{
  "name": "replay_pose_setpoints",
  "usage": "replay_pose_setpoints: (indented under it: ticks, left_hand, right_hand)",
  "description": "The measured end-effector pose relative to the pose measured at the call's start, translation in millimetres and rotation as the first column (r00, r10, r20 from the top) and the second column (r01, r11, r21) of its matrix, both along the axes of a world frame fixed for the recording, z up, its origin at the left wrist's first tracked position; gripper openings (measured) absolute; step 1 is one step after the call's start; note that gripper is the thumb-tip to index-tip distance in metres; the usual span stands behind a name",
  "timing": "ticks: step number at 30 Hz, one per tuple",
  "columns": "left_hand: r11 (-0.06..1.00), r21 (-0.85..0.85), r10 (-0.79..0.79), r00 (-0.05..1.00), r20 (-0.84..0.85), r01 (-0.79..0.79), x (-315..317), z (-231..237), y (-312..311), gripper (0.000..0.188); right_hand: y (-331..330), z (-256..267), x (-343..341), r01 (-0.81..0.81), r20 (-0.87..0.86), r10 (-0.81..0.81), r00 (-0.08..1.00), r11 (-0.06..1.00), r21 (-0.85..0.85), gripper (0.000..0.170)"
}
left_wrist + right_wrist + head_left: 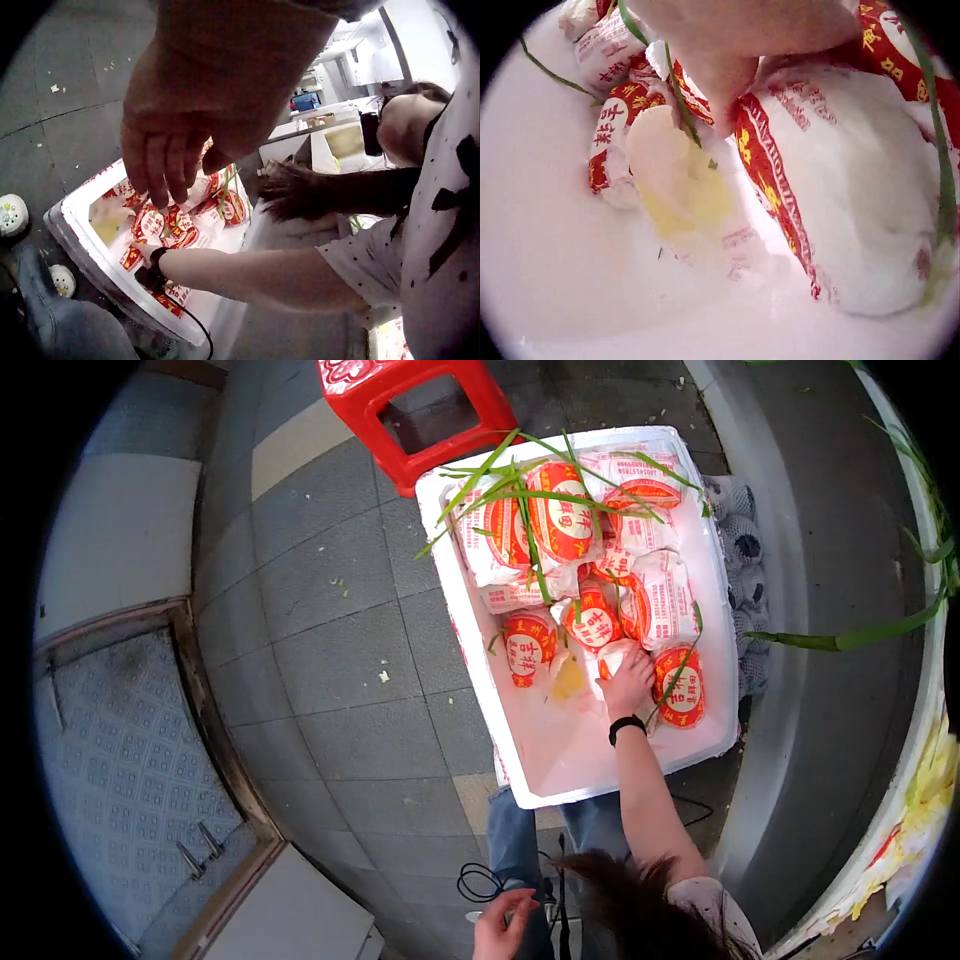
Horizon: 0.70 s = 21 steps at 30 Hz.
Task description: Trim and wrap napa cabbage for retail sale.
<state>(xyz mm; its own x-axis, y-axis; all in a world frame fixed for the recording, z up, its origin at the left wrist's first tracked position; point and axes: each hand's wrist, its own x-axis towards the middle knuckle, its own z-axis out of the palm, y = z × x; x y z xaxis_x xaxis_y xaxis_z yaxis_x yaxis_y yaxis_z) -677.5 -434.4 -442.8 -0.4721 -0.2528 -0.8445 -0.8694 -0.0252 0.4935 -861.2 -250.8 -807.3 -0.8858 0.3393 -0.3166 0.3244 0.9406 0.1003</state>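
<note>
Inside a white foam box (545, 780) lie several white plastic packets with red labels and yellow print. My right hand (628, 678) reaches in from the near side and grips one plump packet (840, 187), its thumb against the packet's red-striped side. Beside it, a flat, pale wrapper (682, 187) with a yellowish patch lies on the box floor. Another labelled packet (682, 685) sits just right of that hand, and one more packet (528, 645) lies to the left. My left hand (505, 925) hangs near the lap outside the box, fingers loosely bent, holding nothing.
Long green leaves (560, 495) lie across the packets at the far end. A red stool (420, 410) stands against the box's far left corner. Along the right side are net-wrapped items (742, 550) and a low ledge (800, 560). A black cable (480, 880) hangs near the legs.
</note>
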Motion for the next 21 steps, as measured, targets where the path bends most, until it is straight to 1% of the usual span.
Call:
replay_pose_setpoints:
  ticks: [1, 2, 3, 4, 7, 9, 11, 12, 14, 15, 17, 18, 20, 21]
  left_hand:
    - [1.0, 0.015, -0.01, 0.999, 0.03, 0.009, 1.1, 0.0, 1.0, 0.02]
    - [0.993, -0.057, -0.108, 0.994, -0.036, 0.106, 8.1, -7.2, 2.1, 0.02]
    - [0.996, -0.03, -0.08, 0.997, -0.025, 0.079, 5.6, -7.5, 4.1, 0.019]
    - [0.999, -0.008, -0.053, 0.999, -0.013, 0.053, 1.6, -6.0, 5.0, 0.018]
    - [0.999, 0.038, 0.002, 1.0, 0.009, -0.002, -5.1, -3.2, 4.7, 0.017]
    - [0.997, 0.073, 0.037, 0.999, 0.032, -0.039, -8.2, -3.0, 7.5, 0.016]
    - [0.991, 0.104, 0.079, 0.995, 0.064, -0.085, -10.1, -2.1, 12.6, 0.016]
    - [0.999, 0.038, 0.014, 1.0, 0.008, -0.014, -7.1, -3.1, 14.3, 0.016]
    - [0.986, -0.119, -0.126, 0.988, -0.084, 0.115, 3.4, -4.0, 17.3, 0.016]
    - [0.986, -0.116, -0.13, 0.99, -0.051, 0.123, 1.7, 2.8, 15.4, 0.016]
    - [0.986, -0.1, -0.133, 0.991, -0.002, 0.132, -12.9, 16.9, 13.5, 0.016]
    - [0.981, -0.124, -0.148, 0.989, 0.015, 0.148, -16.0, 22.6, 13.7, 0.018]
    - [0.973, -0.153, -0.183, 0.982, -0.049, 0.174, -13.3, 34.1, 15.2, 0.017]
    - [0.968, -0.17, -0.201, 0.976, -0.085, 0.185, -11.7, 38.7, 15.2, 0.017]
  right_hand:
    - [-0.2, -2.1, 2.1, 0.018, -0.012, -0.018, 1.0, 1.0, -0.016, 0.099]
    - [-1.5, -4.3, 1.5, 0.032, -0.027, -0.032, 0.999, 0.999, -0.03, 0.1]
    - [-0.4, -7.3, 0.2, 0.043, -0.046, -0.045, 0.998, 0.998, -0.046, 0.101]
    - [0.7, -9.4, -0.3, 0.024, -0.023, -0.025, 0.999, 0.999, -0.033, 0.103]
    - [-0.2, -12.6, -0.4, -0.063, -0.015, 0.063, 0.998, 0.998, -0.016, 0.103]
    - [-17.3, -13.3, 7.8, -0.068, 0.187, 0.053, 0.981, 0.995, 0.075, 0.103]
    - [-20.1, -15.6, 13.9, -0.099, 0.223, 0.059, 0.973, 0.98, 0.172, 0.103]
    - [-19.6, -35.0, 21.7, -0.112, 0.158, 0.078, 0.984, 0.97, 0.216, 0.102]
    - [-21.9, -42.2, 21.3, -0.068, 0.108, 0.045, 0.993, 0.973, 0.222, 0.097]
    - [-22.1, -6.7, 8.0, -0.032, 0.214, 0.017, 0.977, 0.997, 0.067, 0.096]
    - [-15.3, 25.7, -6.7, 0.028, 0.334, -0.007, 0.943, 0.998, -0.06, 0.097]
    - [-10.0, 24.2, -5.5, 0.052, 0.26, -0.025, 0.965, 0.994, -0.096, 0.098]
    - [1.1, 20.8, 1.1, 0.086, 0.095, -0.071, 0.993, 0.982, -0.169, 0.1]
    - [2.1, 32.9, 0.6, 0.068, 0.007, -0.068, 0.998, 0.974, -0.218, 0.099]
